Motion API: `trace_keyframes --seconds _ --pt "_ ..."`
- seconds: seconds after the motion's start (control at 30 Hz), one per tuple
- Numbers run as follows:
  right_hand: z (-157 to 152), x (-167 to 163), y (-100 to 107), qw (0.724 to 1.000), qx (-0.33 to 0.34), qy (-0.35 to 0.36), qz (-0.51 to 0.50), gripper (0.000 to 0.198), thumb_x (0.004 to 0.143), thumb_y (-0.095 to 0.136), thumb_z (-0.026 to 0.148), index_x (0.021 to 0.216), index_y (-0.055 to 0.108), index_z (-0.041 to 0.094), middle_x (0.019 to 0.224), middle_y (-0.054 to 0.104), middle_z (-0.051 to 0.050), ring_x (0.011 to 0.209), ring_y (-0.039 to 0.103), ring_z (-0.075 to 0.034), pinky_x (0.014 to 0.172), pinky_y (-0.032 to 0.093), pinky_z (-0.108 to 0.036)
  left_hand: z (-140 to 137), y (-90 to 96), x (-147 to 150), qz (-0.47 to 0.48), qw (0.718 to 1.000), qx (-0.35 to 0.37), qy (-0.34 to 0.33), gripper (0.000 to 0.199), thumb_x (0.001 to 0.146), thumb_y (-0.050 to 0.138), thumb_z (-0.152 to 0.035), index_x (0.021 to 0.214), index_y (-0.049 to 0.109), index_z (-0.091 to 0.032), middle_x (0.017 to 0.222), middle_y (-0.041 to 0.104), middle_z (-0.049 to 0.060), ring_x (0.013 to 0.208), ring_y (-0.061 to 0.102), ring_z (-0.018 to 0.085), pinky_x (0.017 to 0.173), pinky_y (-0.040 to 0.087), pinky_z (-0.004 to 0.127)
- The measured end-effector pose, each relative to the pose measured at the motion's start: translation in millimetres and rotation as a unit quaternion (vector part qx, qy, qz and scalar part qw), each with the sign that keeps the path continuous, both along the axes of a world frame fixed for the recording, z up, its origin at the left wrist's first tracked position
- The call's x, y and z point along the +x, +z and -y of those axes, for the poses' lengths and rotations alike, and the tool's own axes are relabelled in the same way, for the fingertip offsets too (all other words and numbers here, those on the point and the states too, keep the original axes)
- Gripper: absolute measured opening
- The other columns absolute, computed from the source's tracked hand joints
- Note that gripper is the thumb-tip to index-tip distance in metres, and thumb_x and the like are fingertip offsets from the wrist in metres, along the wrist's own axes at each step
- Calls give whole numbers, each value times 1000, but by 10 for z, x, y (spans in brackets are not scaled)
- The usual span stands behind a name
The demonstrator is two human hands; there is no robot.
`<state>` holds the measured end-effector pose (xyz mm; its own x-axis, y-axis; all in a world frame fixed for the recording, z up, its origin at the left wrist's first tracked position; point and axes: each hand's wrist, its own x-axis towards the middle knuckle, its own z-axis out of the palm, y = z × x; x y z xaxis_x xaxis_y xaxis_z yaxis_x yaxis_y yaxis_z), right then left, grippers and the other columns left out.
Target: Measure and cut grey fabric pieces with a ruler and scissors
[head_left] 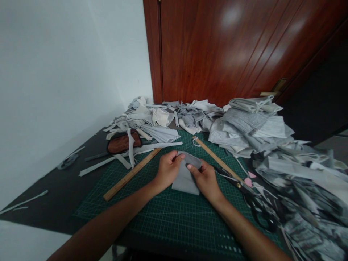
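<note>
A small piece of grey fabric (pixel 186 181) is stretched between my two hands above the green cutting mat (pixel 168 217). My left hand (pixel 170 166) pinches its upper left edge between thumb and fingers. At its right side my right hand (pixel 205 179) grips the cloth, thumb on top and fingers behind. The fabric's lower edge hangs toward the mat; whether it touches cannot be made out. Just right of my right hand lie black-handled scissors (pixel 255 203), partly over a wooden ruler (pixel 217 159). Another wooden ruler (pixel 132 175) rests to the left of my left hand.
Fabric scraps (pixel 152 114) are heaped along the back by the wall and door (pixel 201 50). A tall pile of grey cloth (pixel 250 127) stands at the right. A brown pad with dark edging (pixel 121 142) lies at left among strips. Pink scraps (pixel 248 182) sit near the scissors.
</note>
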<state>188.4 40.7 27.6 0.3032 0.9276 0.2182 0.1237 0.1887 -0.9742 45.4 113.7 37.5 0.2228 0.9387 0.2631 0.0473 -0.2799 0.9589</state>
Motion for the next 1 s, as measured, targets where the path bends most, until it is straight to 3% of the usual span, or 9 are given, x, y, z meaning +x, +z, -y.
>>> trace_keyframes --seconds 0.13,0.2,0.27,0.33,0.4,0.57,0.7,0.87,1.0 --pt "0 24 -34 999 6 -37 14 26 82 77 41 69 64 22 58 55 6 55 46 -15 53 36 -28 69 67 21 21 1000 -6 -15 38 85 70 -49 66 57 -19 62 53 -3 60 46 12 54 35 23" --pt "-5 39 -21 999 11 -43 12 28 83 76 44 70 64 22 60 58 5 57 48 -16 54 38 -28 102 72 43 63 993 -51 -80 36 78 80 -50 83 65 -18 76 65 0 68 57 14 60 44 23" --pt "-14 66 2 999 18 -45 6 29 84 74 47 73 66 22 64 63 3 61 53 -18 58 43 -30 116 39 58 79 978 -104 -164 50 65 91 -47 97 69 -17 87 72 4 74 64 17 65 50 25" --pt "-26 111 25 998 25 -52 0 28 85 73 48 76 67 22 67 66 1 62 55 -19 59 45 -31 106 -19 56 47 960 -154 -228 54 60 94 -49 95 71 -15 80 72 4 64 64 16 56 50 25" --pt "-41 170 43 997 32 -69 -4 27 85 75 47 79 69 21 69 68 0 62 55 -19 60 45 -31 76 -75 35 -5 949 -194 -249 49 65 89 -55 84 70 -14 63 66 2 48 57 13 44 43 22" --pt "-94 284 48 993 40 -110 -29 28 83 77 47 85 71 20 73 72 -2 63 59 -20 60 47 -32 21 -99 1 -44 952 -219 -210 47 67 87 -56 66 62 -17 50 57 -3 37 47 8 36 36 19" --pt "-128 269 13 992 41 -104 -55 34 86 73 50 97 74 18 90 80 -8 76 70 -26 69 55 -38 70 -64 66 84 949 -259 -157 53 58 93 -58 70 64 -16 53 56 -4 43 48 9 42 44 21" --pt "-108 198 -53 993 47 -105 -41 33 87 74 50 99 75 19 86 79 -7 80 71 -27 74 57 -39 145 -29 137 288 894 -332 -93 55 51 100 -50 80 69 -16 77 72 3 71 67 16 69 57 28" --pt "-60 125 -91 993 50 -105 -13 31 89 72 49 96 75 19 78 76 -5 76 68 -26 72 56 -38 201 -27 149 306 874 -369 -78 53 48 103 -43 81 72 -16 81 75 3 71 67 15 66 54 26"
